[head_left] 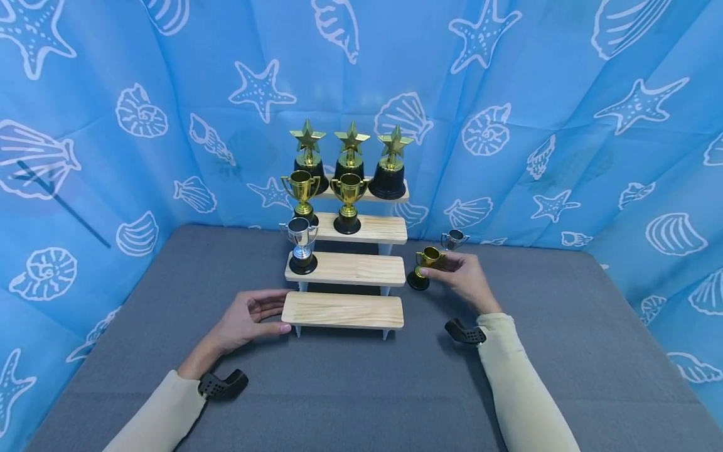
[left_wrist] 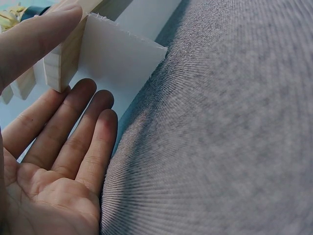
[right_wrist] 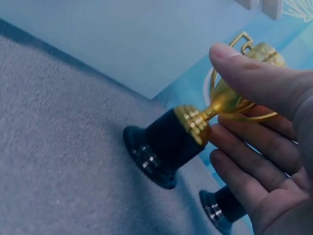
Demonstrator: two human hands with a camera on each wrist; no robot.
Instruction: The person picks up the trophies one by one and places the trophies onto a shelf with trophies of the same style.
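A stepped display stand with pale wooden shelves (head_left: 342,312) stands on the table. My left hand (head_left: 246,321) holds the left end of its lowest shelf (left_wrist: 62,63), thumb at the front edge and fingertips at the back. To the right of the stand, my right hand (head_left: 464,280) holds a small gold trophy cup (head_left: 427,258) with a black base (right_wrist: 166,142) between thumb and fingers. Whether that base touches the table is unclear. Behind this hand stands a silver trophy cup (head_left: 454,239), partly hidden; its black base (right_wrist: 222,208) shows in the right wrist view.
Three gold star trophies (head_left: 350,141) line the top shelf. Two gold cups (head_left: 349,188) stand on the shelf below, at left and middle. A silver cup (head_left: 302,235) sits at the left of the third shelf. A blue shell-patterned curtain (head_left: 361,81) hangs behind the grey table (head_left: 361,402).
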